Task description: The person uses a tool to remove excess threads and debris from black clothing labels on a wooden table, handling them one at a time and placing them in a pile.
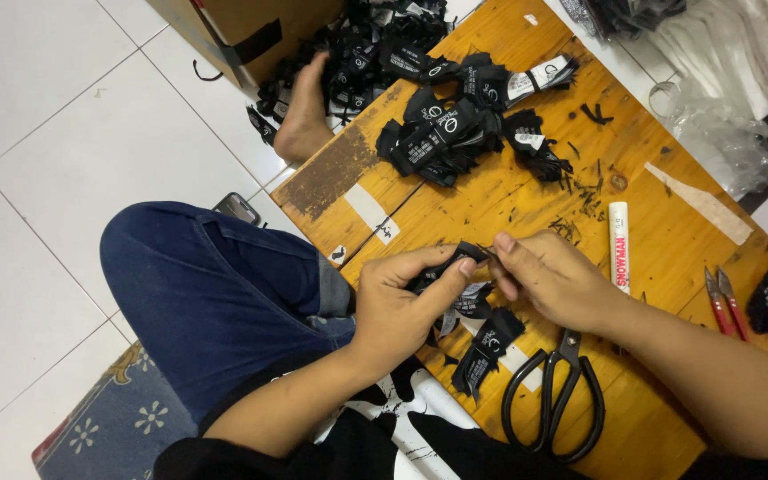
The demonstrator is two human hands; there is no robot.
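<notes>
label: a small black woven label [466, 255] sits pinched between both hands above the near edge of the table [668, 267], just in front of my body
axis: as I read it, the label's long side runs left to right, from the left thumb across to the right fingertips, tilting slightly up toward the right
left hand: my left hand [402, 298] is closed around a small bunch of black labels, thumb on top pressing the near end of the one label
right hand: my right hand [555, 280] is pinched shut on the far end of the same label, thumb and forefinger meeting at its tip
nearer hand: both touch it; the left carries most of it, the right only has the tip
loose labels: a few more black labels [488, 345] lie on the table just below the hands
scissors: black scissors [555, 396] lie closed on the table just below my right wrist, handles toward me
marker: a white marker [619, 246] lies just beyond the right hand, pointing away from me
snips: red-handled snips [724, 302] rest well to the right
pile: a heap of black labels [455, 129] lies at the far end of the table, well apart from the hands
leg: my knee in blue jeans [215, 284] is to the left of the table, over white floor tiles
</notes>
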